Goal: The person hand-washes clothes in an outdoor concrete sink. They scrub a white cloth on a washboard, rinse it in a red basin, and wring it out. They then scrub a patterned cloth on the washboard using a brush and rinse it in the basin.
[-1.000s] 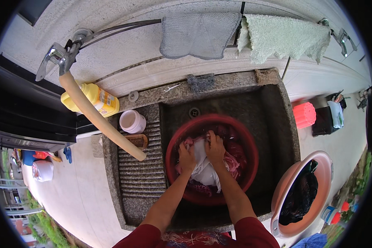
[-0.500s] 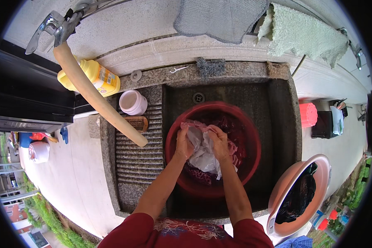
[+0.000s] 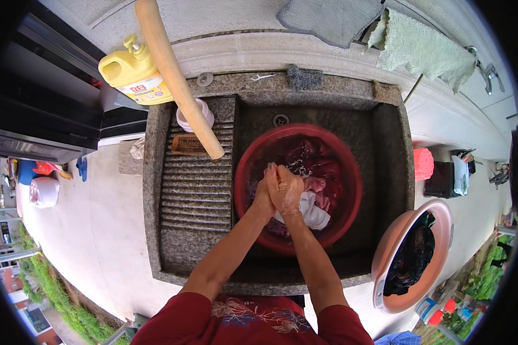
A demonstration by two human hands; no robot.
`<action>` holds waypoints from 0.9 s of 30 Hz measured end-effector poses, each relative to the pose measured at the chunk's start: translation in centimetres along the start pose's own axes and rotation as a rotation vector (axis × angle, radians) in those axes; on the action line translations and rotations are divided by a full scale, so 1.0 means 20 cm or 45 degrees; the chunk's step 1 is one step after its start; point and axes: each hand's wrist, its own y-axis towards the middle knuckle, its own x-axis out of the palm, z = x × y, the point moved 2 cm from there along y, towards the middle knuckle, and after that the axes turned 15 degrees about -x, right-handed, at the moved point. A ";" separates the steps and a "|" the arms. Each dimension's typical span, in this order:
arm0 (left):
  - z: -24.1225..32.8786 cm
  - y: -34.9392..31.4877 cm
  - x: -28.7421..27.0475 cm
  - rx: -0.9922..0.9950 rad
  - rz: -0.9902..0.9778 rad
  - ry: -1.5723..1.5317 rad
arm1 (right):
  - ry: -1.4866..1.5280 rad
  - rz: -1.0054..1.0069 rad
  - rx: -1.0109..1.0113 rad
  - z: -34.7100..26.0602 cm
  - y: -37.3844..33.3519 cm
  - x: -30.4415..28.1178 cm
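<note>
My left hand (image 3: 264,198) and my right hand (image 3: 286,190) are clasped together over the red basin (image 3: 358,190). Their fingers are closed and pressed against each other; whatever lies between the palms is hidden. Below and beside my right wrist, a wet white cloth (image 3: 313,214) lies bunched, with a pink cloth (image 3: 315,185) touching it. Dark red clothes (image 3: 322,164) soak in the water farther back, where bright splashes show near my fingers. The basin sits in a stone sink (image 3: 380,230), just right of its ridged washboard (image 3: 193,195).
A beige hose (image 3: 181,80) hangs over the washboard, above a white tub (image 3: 204,113) and a wooden brush (image 3: 188,145). A yellow pump jug (image 3: 133,72) stands behind the left corner. A pink basin (image 3: 443,253) holding dark clothes sits to the right. A grey scrubber (image 3: 305,77) rests on the rear ledge.
My hands, earlier apart and spreading the white and pink cloth, have come together in a clasp. The white cloth now lies lower, bunched by my right wrist. The view has shifted.
</note>
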 end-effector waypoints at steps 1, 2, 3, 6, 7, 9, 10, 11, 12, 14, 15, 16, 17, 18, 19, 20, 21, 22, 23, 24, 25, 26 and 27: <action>0.07 0.03 -0.17 -0.008 -0.156 0.008 | 0.004 -0.014 -0.120 -0.17 -0.04 0.00; 0.11 0.01 -0.19 -0.062 -0.329 0.019 | -0.019 -0.001 -0.166 -0.19 -0.10 -0.01; 0.07 0.00 -0.19 -0.127 -0.342 0.012 | 0.001 -0.025 -0.136 -0.15 -0.12 -0.01; -0.11 -0.07 0.00 -0.238 0.016 0.097 | -0.051 -0.115 0.135 0.14 0.01 -0.05; -0.15 -0.12 0.13 -0.205 0.404 0.203 | -0.094 -0.147 0.306 0.28 0.02 -0.05; -0.09 -0.17 0.20 -0.180 0.169 0.073 | -0.061 -0.060 0.283 0.17 0.03 -0.07; -0.04 -0.14 0.07 -0.112 -0.115 0.070 | 0.037 -0.014 0.119 0.03 0.00 -0.05; 0.00 -0.11 -0.10 -0.048 -0.397 0.066 | 0.130 0.028 -0.040 -0.14 -0.09 -0.03; 0.04 -0.09 -0.15 -0.124 -0.455 0.083 | 0.001 0.031 -0.059 -0.09 -0.19 0.06; -0.01 -0.15 -0.05 -0.168 -0.250 0.056 | -0.009 -0.035 0.011 -0.04 -0.18 0.06; -0.08 -0.22 0.03 -0.118 0.041 0.017 | 0.142 -0.109 0.106 -0.04 -0.12 -0.02; -0.10 -0.15 0.01 -0.142 0.247 0.192 | 0.189 -0.102 0.267 0.03 -0.01 -0.05; -0.11 -0.17 0.08 -0.198 0.284 0.270 | -0.085 -0.074 0.303 0.18 0.03 -0.07; -0.10 -0.16 0.08 -0.157 0.334 0.447 | -0.074 -0.039 0.303 0.24 0.01 -0.06; -0.09 -0.16 0.09 -0.115 0.382 0.624 | -0.064 -0.004 0.303 0.27 -0.02 -0.05; -0.02 -0.06 -0.03 -0.141 -0.252 0.404 | 0.162 -0.024 0.206 0.04 -0.02 -0.03; 0.00 -0.05 -0.10 -0.113 -0.443 0.208 | 0.351 -0.034 0.138 -0.14 -0.05 -0.05; 0.00 -0.06 -0.08 -0.112 -0.425 0.097 | 0.287 -0.077 0.116 -0.11 -0.05 -0.05; -0.02 -0.11 0.01 -0.080 -0.193 0.030 | 0.215 -0.107 0.086 -0.04 -0.03 -0.04; -0.04 -0.17 0.09 -0.068 0.078 0.062 | 0.144 -0.135 0.066 0.04 -0.03 -0.02; -0.07 -0.19 0.14 -0.091 0.250 0.115 | 0.065 -0.178 0.061 0.12 -0.05 -0.03; -0.07 -0.12 0.05 -0.158 0.315 0.371 | -0.091 -0.127 0.222 0.29 0.02 -0.02; -0.03 -0.10 0.05 -0.090 0.216 0.291 | -0.190 -0.138 0.365 0.42 0.07 -0.04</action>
